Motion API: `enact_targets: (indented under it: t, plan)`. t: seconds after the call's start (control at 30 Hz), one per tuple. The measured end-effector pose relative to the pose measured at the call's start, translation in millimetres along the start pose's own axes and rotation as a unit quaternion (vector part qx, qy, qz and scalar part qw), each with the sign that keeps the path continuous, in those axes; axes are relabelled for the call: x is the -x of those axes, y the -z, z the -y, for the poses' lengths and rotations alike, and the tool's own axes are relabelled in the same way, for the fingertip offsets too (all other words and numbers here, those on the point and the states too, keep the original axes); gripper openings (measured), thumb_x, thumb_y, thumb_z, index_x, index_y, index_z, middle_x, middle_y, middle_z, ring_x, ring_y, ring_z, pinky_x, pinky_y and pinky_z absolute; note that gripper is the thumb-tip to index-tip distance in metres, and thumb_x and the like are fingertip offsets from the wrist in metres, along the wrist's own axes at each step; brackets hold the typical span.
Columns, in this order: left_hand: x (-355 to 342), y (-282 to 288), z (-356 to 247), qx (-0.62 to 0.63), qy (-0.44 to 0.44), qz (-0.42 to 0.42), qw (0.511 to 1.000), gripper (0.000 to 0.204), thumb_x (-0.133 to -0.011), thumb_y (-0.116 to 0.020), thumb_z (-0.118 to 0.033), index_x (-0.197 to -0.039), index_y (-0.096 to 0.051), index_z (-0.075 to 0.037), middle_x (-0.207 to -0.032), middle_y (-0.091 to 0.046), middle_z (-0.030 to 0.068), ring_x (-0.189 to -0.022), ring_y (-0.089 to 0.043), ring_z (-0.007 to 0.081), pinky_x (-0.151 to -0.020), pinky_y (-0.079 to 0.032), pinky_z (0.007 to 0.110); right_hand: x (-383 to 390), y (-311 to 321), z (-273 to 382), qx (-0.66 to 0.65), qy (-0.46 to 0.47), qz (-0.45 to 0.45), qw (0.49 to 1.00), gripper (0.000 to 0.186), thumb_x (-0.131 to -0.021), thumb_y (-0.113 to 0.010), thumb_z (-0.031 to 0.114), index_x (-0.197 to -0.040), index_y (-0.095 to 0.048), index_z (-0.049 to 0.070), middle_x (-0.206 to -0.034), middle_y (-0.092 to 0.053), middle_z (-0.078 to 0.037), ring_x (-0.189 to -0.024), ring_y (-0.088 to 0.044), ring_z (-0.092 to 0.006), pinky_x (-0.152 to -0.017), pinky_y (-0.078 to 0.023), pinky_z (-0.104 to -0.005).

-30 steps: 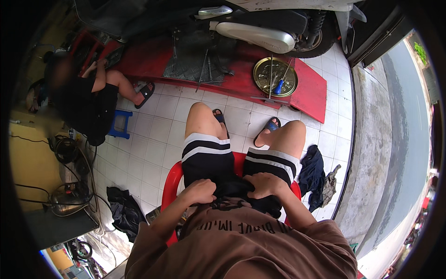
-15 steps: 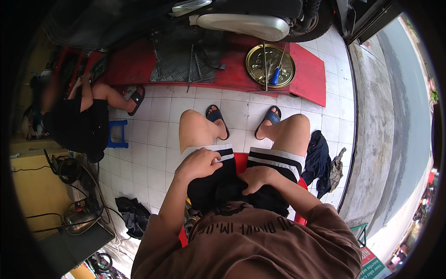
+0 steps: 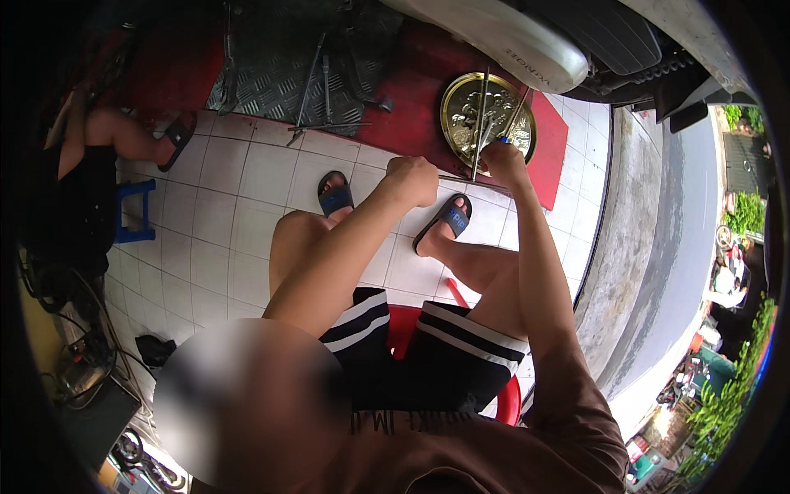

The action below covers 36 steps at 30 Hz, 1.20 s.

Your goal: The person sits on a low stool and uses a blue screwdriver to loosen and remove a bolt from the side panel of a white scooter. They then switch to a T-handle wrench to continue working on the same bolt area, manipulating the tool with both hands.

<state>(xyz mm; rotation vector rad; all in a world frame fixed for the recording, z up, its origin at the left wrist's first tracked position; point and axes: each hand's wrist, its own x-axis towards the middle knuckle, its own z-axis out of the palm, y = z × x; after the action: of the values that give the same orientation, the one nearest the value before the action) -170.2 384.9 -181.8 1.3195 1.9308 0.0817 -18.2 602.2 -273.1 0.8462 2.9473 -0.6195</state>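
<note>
My left hand (image 3: 414, 181) is closed, its fingers curled at the left end of the crossbar of a metal T-handle wrench (image 3: 480, 123). The wrench's long shaft lies over a round gold-coloured tray (image 3: 448, 136) on a red platform. Over the tray's near right side, my right hand (image 3: 504, 162) is closed around the blue handle of a screwdriver (image 3: 517, 115); most of the handle is hidden by the fingers. Several small metal pieces (image 3: 473, 107) lie in the tray, too small to name.
Another T-handle wrench (image 3: 309, 82) lies on a ridged metal plate (image 3: 271, 103) left of the tray. A motorbike (image 3: 510, 37) stands above the platform (image 3: 411, 74). Far left, a person (image 3: 82, 189) is beside a blue stool (image 3: 136, 212). A blurred patch covers the lower left.
Both hands have left my lap and reached forward, the left to the T-handle wrench, the right to the screwdriver. The view has shifted toward the right.
</note>
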Motion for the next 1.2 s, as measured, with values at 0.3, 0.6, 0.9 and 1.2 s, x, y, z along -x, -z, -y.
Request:
enact_targets:
  t: [0.3, 0.6, 0.9, 1.2]
  plan:
    - [-12, -8, -4, -0.021, -0.008, -0.043, 0.999, 0.024, -0.083, -0.064, -0.022, -0.102, -0.076, -0.012, -0.103, -0.073, 0.0053, -0.098, -0.07, 0.02, -0.076, -0.056, 0.035, -11, -34, 21, 0.016, -0.079, -0.054, 0.995, 0.027, -0.073, -0.075, 0.026, -0.068, -0.07, 0.0, -0.067, -0.068, -0.019, -0.065, -0.068, -0.0345, -0.065, -0.055, -0.0426]
    - [-22, -19, 0, -0.028, 0.026, -0.017, 0.999, 0.03, -0.084, -0.068, -0.037, -0.097, -0.076, -0.012, -0.096, -0.074, 0.007, -0.093, -0.071, 0.0206, -0.076, -0.056, 0.035, -10, -16, 73, 0.107, -0.269, -0.012, 0.957, 0.045, -0.07, -0.077, 0.046, -0.078, -0.071, 0.002, -0.077, -0.072, -0.014, -0.083, -0.07, -0.0315, -0.075, -0.056, -0.042]
    - [-13, 4, 6, 0.003, -0.008, -0.065, 0.998, 0.023, -0.081, -0.064, -0.018, -0.101, -0.074, -0.013, -0.101, -0.073, 0.005, -0.094, -0.07, 0.0225, -0.068, -0.056, 0.038, 4, 1, 75, 0.089, -0.177, -0.142, 0.97, 0.028, -0.076, -0.064, 0.027, -0.075, -0.068, 0.0, -0.073, -0.068, -0.021, -0.075, -0.066, -0.0417, -0.07, -0.054, -0.0488]
    - [-8, 22, 26, 0.109, 0.007, -0.215, 0.97, 0.019, -0.077, -0.058, -0.01, -0.089, -0.073, -0.005, -0.091, -0.072, 0.0171, -0.087, -0.071, 0.0316, -0.074, -0.057, 0.045, 88, 63, 148, -0.022, -0.102, -0.068, 0.992, 0.02, -0.085, -0.056, 0.014, -0.072, -0.055, -0.002, -0.06, -0.055, -0.02, -0.057, -0.058, -0.0355, -0.055, -0.044, -0.0438]
